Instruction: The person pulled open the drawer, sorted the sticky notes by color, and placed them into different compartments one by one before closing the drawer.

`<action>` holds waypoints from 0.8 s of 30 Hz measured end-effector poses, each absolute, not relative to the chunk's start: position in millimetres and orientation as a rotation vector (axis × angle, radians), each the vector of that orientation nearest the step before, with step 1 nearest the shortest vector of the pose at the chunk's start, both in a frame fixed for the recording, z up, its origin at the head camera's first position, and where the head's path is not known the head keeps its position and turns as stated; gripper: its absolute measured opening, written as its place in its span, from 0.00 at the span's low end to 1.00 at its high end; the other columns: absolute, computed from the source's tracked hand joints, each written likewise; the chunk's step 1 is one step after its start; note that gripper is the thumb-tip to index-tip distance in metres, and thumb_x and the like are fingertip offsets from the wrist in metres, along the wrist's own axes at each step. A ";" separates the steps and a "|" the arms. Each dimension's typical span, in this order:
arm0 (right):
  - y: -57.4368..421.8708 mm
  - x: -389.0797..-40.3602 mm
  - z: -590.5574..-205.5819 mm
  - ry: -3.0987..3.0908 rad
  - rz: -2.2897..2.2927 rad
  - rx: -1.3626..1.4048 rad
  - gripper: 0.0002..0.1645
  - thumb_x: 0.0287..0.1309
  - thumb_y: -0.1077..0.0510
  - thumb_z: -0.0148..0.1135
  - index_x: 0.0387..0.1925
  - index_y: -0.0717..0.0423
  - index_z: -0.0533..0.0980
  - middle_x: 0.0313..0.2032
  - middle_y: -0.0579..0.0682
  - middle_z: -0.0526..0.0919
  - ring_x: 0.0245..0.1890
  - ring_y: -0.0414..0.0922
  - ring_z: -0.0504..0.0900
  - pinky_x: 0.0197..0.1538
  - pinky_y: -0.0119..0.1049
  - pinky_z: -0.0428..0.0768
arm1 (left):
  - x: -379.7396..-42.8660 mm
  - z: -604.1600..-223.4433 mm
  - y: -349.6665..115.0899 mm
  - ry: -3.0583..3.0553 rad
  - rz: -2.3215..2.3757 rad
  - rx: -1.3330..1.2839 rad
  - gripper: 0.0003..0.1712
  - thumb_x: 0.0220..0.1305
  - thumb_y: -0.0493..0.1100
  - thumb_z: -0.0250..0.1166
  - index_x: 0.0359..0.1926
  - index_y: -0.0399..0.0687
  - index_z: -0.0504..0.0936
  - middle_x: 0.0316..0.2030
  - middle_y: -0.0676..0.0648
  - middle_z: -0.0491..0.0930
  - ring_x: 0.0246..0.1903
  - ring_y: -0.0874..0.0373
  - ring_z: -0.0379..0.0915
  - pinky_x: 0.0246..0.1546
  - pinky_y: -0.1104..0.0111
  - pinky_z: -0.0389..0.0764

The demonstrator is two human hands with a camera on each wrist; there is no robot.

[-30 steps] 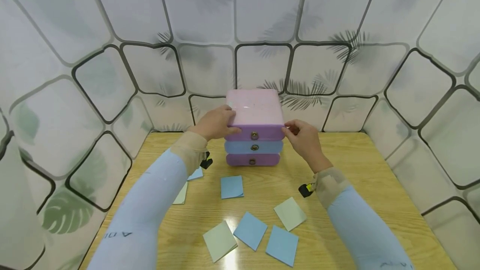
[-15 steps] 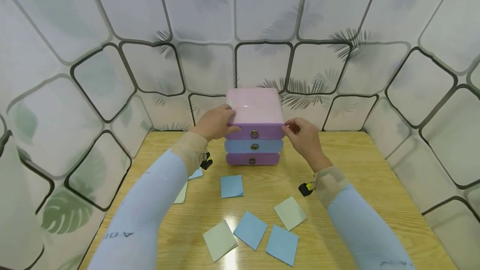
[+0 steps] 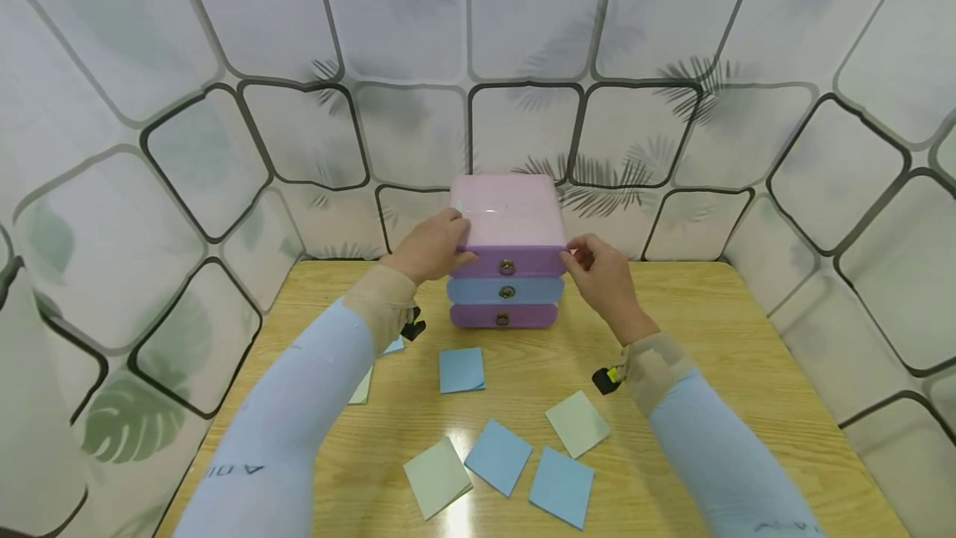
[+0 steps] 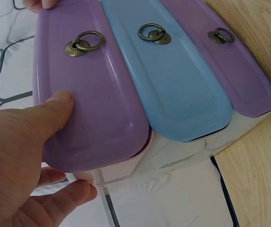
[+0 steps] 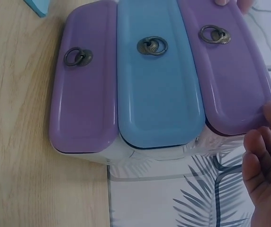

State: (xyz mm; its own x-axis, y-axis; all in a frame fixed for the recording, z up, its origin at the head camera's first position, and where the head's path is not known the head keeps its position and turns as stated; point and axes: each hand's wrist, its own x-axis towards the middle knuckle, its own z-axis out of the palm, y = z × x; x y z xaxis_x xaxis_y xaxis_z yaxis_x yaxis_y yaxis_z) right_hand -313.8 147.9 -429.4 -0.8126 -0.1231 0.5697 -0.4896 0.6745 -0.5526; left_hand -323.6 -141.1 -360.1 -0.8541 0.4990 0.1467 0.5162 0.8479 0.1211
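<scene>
A small drawer box [image 3: 511, 210] with a pink top and three drawer fronts stands at the back of the table. Its top drawer [image 4: 93, 85] and bottom drawer [image 5: 83, 109] have purple fronts, the middle drawer [image 5: 159, 94] a blue one. Each front bears a bronze ring pull [image 4: 90, 41]. My left hand [image 3: 427, 247] grips the box's upper left corner, thumb on the purple front and fingers along the side. At the upper right corner my right hand [image 3: 605, 276] pinches the edge between thumb and curled fingers. All three drawers look pushed in.
Blue sticky-note pads [image 3: 461, 370] and pale green pads [image 3: 578, 424], several in all, lie on the wooden table [image 3: 702, 339] in front of the box. My left arm partly covers two at the left. A patterned curtain [image 3: 418, 131] hangs close behind.
Both hands keep their places on the box's upper corners. The wrists shift only very slightly; box and pads stay put.
</scene>
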 end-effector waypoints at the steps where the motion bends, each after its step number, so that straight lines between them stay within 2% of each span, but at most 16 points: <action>1: 147.3 -312.8 -429.7 -2.395 0.992 0.469 0.10 0.61 0.53 0.65 0.39 0.55 0.78 0.25 0.47 0.79 0.22 0.42 0.75 0.25 0.35 0.73 | -323.2 -360.0 -140.9 -2.918 -0.241 -0.801 0.22 0.62 0.54 0.67 0.40 0.39 0.75 0.49 0.39 0.73 0.44 0.50 0.74 0.47 0.62 0.77; 5: 143.1 -305.1 -432.5 -2.366 0.973 0.469 0.12 0.60 0.55 0.65 0.41 0.58 0.75 0.25 0.48 0.78 0.22 0.42 0.75 0.25 0.36 0.73 | -322.0 -360.2 -140.0 -2.947 -0.258 -0.766 0.22 0.63 0.53 0.66 0.44 0.38 0.75 0.52 0.39 0.72 0.46 0.49 0.73 0.49 0.61 0.76; 8: 136.7 -295.7 -438.0 -2.346 0.953 0.505 0.11 0.60 0.56 0.65 0.38 0.59 0.74 0.24 0.48 0.77 0.21 0.42 0.74 0.25 0.36 0.73 | -320.5 -359.9 -138.8 -2.954 -0.241 -0.742 0.25 0.63 0.55 0.65 0.49 0.39 0.73 0.52 0.39 0.71 0.48 0.48 0.72 0.52 0.58 0.75; 12: 123.0 -284.6 -449.7 -2.389 1.005 0.550 0.08 0.61 0.56 0.64 0.32 0.56 0.76 0.22 0.46 0.77 0.20 0.40 0.73 0.24 0.36 0.73 | -320.1 -359.3 -135.2 -2.932 -0.163 -0.740 0.34 0.62 0.59 0.64 0.58 0.40 0.69 0.57 0.39 0.69 0.56 0.44 0.66 0.57 0.52 0.70; 15: 109.3 -278.9 -462.9 -2.480 1.177 0.512 0.08 0.63 0.54 0.62 0.34 0.55 0.79 0.25 0.46 0.80 0.23 0.41 0.76 0.26 0.36 0.76 | -322.3 -358.5 -130.2 -2.910 -0.126 -0.758 0.41 0.60 0.62 0.64 0.65 0.42 0.66 0.63 0.38 0.65 0.63 0.42 0.60 0.61 0.49 0.66; 16: 104.4 -277.2 -467.9 -2.510 1.287 0.483 0.09 0.63 0.54 0.62 0.36 0.56 0.80 0.26 0.49 0.82 0.24 0.44 0.78 0.28 0.38 0.78 | -323.4 -358.0 -128.0 -2.909 -0.119 -0.766 0.43 0.60 0.62 0.64 0.67 0.42 0.64 0.65 0.38 0.63 0.65 0.42 0.58 0.63 0.49 0.64; 20: 86.3 -272.0 -486.7 -2.576 1.864 0.194 0.17 0.66 0.51 0.59 0.47 0.60 0.78 0.39 0.58 0.82 0.32 0.53 0.82 0.35 0.42 0.82 | -327.3 -356.4 -119.2 -2.942 -0.090 -0.785 0.49 0.60 0.66 0.61 0.73 0.44 0.57 0.70 0.38 0.56 0.69 0.42 0.49 0.66 0.48 0.58; 22: 79.7 -271.6 -493.6 -2.498 2.178 -0.019 0.21 0.68 0.50 0.56 0.50 0.63 0.76 0.41 0.60 0.81 0.32 0.53 0.82 0.37 0.43 0.81 | -328.4 -355.8 -115.6 -2.979 -0.096 -0.770 0.50 0.60 0.68 0.59 0.74 0.47 0.54 0.72 0.39 0.52 0.71 0.41 0.46 0.66 0.46 0.56; 24: 75.2 -272.6 -498.5 -2.365 2.436 -0.214 0.24 0.69 0.48 0.53 0.52 0.65 0.74 0.40 0.58 0.81 0.29 0.47 0.80 0.38 0.40 0.78 | -329.2 -355.3 -112.8 -3.014 -0.126 -0.744 0.51 0.60 0.69 0.59 0.75 0.49 0.52 0.73 0.39 0.48 0.71 0.40 0.43 0.66 0.44 0.54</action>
